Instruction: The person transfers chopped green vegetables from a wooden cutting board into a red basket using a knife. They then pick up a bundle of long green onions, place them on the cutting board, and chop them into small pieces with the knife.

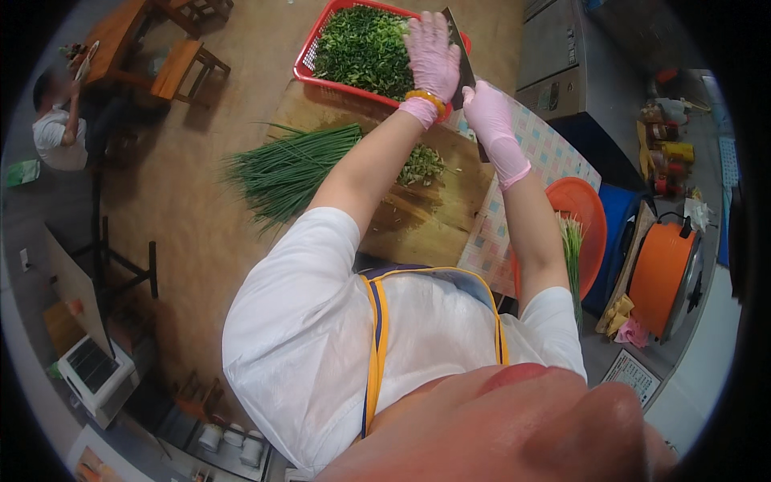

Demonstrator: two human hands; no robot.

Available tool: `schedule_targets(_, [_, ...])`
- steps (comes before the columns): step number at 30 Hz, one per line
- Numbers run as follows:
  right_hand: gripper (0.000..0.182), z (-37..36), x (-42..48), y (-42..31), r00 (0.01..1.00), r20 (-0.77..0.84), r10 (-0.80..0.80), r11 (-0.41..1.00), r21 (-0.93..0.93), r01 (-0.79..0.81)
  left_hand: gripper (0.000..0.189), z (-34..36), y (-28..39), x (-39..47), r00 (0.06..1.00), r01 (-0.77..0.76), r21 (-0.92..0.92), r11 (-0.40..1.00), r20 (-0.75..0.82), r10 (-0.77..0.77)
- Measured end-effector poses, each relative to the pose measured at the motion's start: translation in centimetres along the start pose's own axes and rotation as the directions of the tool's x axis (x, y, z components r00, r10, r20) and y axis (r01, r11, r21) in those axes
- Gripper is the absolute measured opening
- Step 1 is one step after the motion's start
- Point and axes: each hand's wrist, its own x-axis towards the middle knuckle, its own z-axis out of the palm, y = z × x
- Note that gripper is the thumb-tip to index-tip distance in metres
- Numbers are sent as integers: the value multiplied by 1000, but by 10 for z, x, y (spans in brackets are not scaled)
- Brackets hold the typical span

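My left hand (pixel 432 63), in a pink glove with a yellow bracelet at the wrist, lies with fingers extended at a wide knife blade (pixel 461 51). My right hand (pixel 491 117), also gloved in pink, grips the knife. Both hands are by the right end of a red plastic basket (pixel 355 91) of chopped green scallions or chives (pixel 364 54). Below it, long uncut green stalks (pixel 295 165) lie on a wooden cutting board (pixel 437 226), partly behind my left forearm. Chopped pale pieces (pixel 423 164) sit on the board between my forearms.
An orange-red basin (pixel 593 208) with more stalks (pixel 571 247) stands right of the board, beside a checkered cloth (pixel 557 144). Farther right is a round orange appliance (pixel 662 280). At far left another person (pixel 60 135) sits by a wooden table (pixel 117 36) and stool (pixel 174 69).
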Motion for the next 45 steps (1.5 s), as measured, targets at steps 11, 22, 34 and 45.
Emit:
schedule_targets(11, [30,-62,-45,-12,956,275,102,823,517,-237,63,-1,-28,26,997,74,73,995,32,-77])
schedule_targets(22, [26,-34,-65,-17,937,272,220,610,711,-350,67,-47,-81,65,692,682,-679,273,477,-541])
schedule_targets(34, [27,-1,-29,-76,962,270,-30,534,819,-213,75,-87,-112,78,641,653,-706,-272,708,-297])
schedule_targets(45, [32,15,-41,11,988,-28,149,907,401,-126,36,-111,-17,33,886,414,-772,482,220,-408])
